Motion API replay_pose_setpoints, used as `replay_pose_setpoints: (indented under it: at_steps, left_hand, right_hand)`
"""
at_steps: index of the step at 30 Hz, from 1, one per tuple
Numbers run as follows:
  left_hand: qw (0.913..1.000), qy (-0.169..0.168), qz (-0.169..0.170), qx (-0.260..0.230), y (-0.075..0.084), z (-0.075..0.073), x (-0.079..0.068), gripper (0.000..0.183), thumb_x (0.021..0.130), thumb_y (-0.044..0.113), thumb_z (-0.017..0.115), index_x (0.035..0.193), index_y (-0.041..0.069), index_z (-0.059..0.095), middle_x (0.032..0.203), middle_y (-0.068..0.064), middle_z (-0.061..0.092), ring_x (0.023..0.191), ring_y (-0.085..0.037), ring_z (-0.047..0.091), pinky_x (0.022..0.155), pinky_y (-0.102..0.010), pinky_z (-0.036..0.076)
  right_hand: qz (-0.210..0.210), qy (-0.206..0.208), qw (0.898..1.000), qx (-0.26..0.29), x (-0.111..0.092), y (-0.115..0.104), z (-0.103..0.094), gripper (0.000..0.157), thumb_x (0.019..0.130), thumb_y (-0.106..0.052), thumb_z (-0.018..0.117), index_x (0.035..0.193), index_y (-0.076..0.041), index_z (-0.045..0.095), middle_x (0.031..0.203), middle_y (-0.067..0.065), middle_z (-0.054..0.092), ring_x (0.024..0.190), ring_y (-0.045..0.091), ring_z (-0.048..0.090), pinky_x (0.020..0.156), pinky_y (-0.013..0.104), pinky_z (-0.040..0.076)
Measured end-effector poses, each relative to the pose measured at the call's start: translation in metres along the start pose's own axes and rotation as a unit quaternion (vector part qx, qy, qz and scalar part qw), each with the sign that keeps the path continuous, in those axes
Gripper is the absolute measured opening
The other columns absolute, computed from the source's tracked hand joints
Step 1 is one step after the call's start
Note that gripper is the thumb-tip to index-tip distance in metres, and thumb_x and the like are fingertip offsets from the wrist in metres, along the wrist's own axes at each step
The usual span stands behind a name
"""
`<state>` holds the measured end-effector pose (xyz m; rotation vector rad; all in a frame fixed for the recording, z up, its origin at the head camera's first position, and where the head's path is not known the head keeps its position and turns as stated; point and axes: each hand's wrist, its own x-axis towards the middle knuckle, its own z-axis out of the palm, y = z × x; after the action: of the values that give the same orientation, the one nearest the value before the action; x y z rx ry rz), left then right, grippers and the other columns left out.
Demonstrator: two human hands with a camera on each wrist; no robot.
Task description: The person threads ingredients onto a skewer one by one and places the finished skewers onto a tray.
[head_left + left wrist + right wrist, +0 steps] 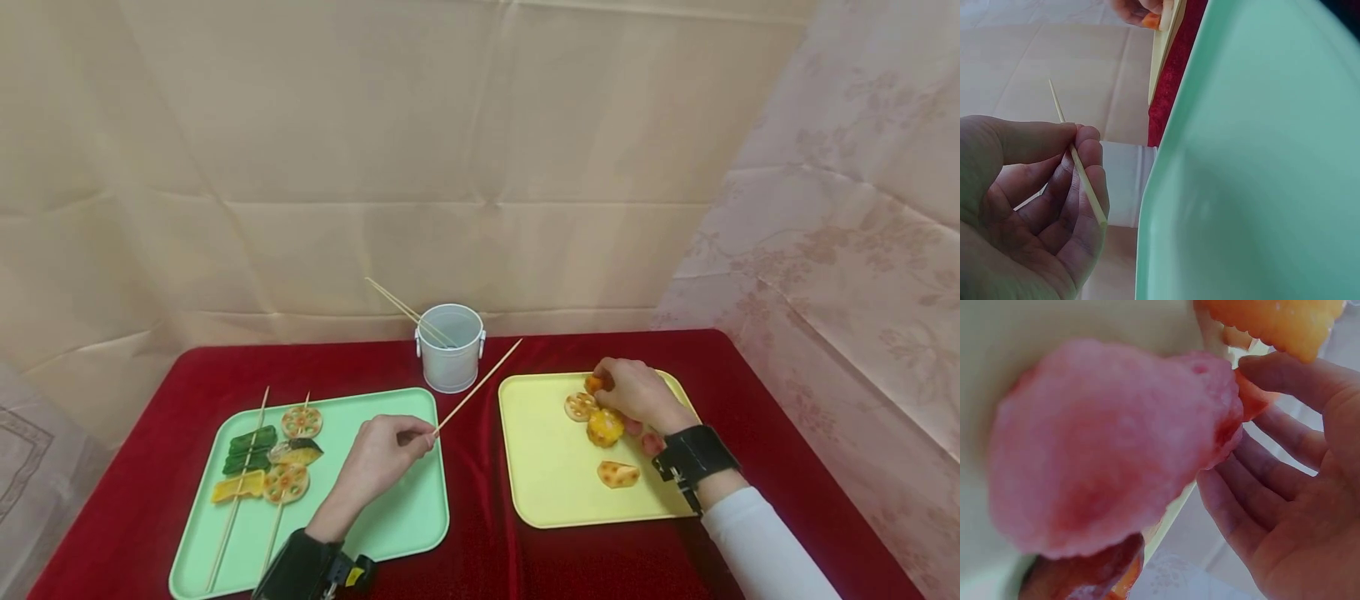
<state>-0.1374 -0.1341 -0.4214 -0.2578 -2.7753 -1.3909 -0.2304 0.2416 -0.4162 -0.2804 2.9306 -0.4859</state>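
Observation:
Thumb and fingertips of my left hand (382, 454) pinch a thin bamboo skewer (480, 387) near its blunt end, over the right side of the green tray (408, 521). The skewer slants up toward the far right with nothing on it. At the back of the yellow tray (543, 496), my right hand (637, 392) pinches a small orange piece (1252, 399), partly hidden by the fingers. Close around that hand lie a lotus root slice (581, 407), a corn piece (605, 427) and pink meat-like pieces (1104, 450). A tan, spotted wedge (618, 474) lies nearer.
On the green tray's left lie two loaded skewers: one with green pieces (251, 450) and a yellow piece (238, 486), another with lotus root slices (286, 482) and a dark-skinned wedge (296, 452). A white bucket (452, 367) holding bare skewers (397, 302) stands behind, between the trays.

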Motion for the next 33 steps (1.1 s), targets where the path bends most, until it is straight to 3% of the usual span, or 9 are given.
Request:
replay_pose_setpoints:
  at_steps: [3, 7, 11, 20, 23, 27, 33]
  left_hand:
    - [1.0, 0.001, -0.003, -0.003, 0.0, 0.0, 0.0, 0.005, 0.083, 0.014, 0.072, 0.085, 0.014, 0.077, 0.074, 0.008, 0.069, 0.067, -0.004, 0.062, 0.057, -0.027, 0.048]
    - [0.9999, 0.001, -0.008, -0.011, 0.001, -0.001, -0.002, 0.006, 0.083, 0.015, 0.071, 0.085, 0.014, 0.077, 0.074, 0.008, 0.069, 0.066, -0.004, 0.063, 0.056, -0.027, 0.048]
    - [0.9997, 0.003, -0.013, -0.021, 0.003, -0.003, -0.004, 0.006, 0.082, 0.014, 0.071, 0.086, 0.013, 0.077, 0.073, 0.007, 0.069, 0.065, -0.004, 0.063, 0.056, -0.027, 0.048]
    - [0.9988, 0.008, -0.037, -0.032, -0.001, -0.006, -0.011, 0.006, 0.082, 0.013, 0.072, 0.086, 0.014, 0.077, 0.075, 0.008, 0.069, 0.067, -0.005, 0.063, 0.058, -0.027, 0.048]
    - [0.9989, 0.006, -0.036, -0.029, -0.004, -0.005, -0.013, 0.007, 0.082, 0.012, 0.072, 0.086, 0.013, 0.077, 0.075, 0.009, 0.07, 0.068, -0.004, 0.063, 0.059, -0.027, 0.047]
    - [0.9991, 0.003, -0.034, -0.026, -0.005, -0.005, -0.014, 0.007, 0.082, 0.013, 0.073, 0.087, 0.014, 0.077, 0.076, 0.009, 0.07, 0.068, -0.003, 0.063, 0.06, -0.027, 0.047]
    - [0.9992, -0.005, -0.033, -0.022, -0.006, -0.005, -0.014, 0.006, 0.082, 0.013, 0.073, 0.086, 0.014, 0.077, 0.076, 0.009, 0.07, 0.069, -0.004, 0.063, 0.062, -0.027, 0.048]
  right_hand:
    - [0.033, -0.007, 0.999, 0.042, -0.002, -0.001, -0.001, 0.038, 0.085, -0.029, 0.073, 0.115, -0.011, 0.057, 0.081, 0.009, 0.058, 0.038, 0.022, 0.051, 0.039, 0.033, 0.044]
    - [0.013, 0.048, 0.998, 0.043, 0.0, -0.003, -0.002, 0.043, 0.083, -0.03, 0.074, 0.117, -0.01, 0.059, 0.095, 0.009, 0.059, 0.062, 0.022, 0.056, 0.061, 0.034, 0.05]
    - [-0.018, 0.11, 0.992, 0.052, 0.001, -0.007, -0.001, 0.039, 0.082, -0.025, 0.075, 0.114, -0.007, 0.062, 0.103, 0.009, 0.057, 0.086, 0.024, 0.053, 0.079, 0.038, 0.048]
    - [-0.02, 0.152, 0.969, 0.194, -0.017, -0.039, -0.001, 0.047, 0.084, -0.039, 0.072, 0.116, -0.009, 0.056, 0.099, 0.007, 0.063, 0.085, 0.023, 0.057, 0.072, 0.033, 0.051]
    - [-0.033, 0.154, 0.949, 0.272, -0.02, -0.051, 0.001, 0.051, 0.084, -0.041, 0.071, 0.119, -0.008, 0.054, 0.094, 0.01, 0.064, 0.081, 0.027, 0.062, 0.071, 0.034, 0.054]
    - [-0.036, 0.157, 0.909, 0.385, -0.022, -0.064, 0.006, 0.05, 0.084, -0.039, 0.071, 0.121, -0.008, 0.057, 0.092, 0.013, 0.066, 0.078, 0.034, 0.066, 0.069, 0.039, 0.056]
    - [-0.007, 0.171, 0.857, 0.486, -0.023, -0.08, 0.015, 0.051, 0.086, -0.041, 0.068, 0.125, -0.009, 0.062, 0.099, 0.011, 0.066, 0.077, 0.02, 0.064, 0.068, 0.028, 0.053]
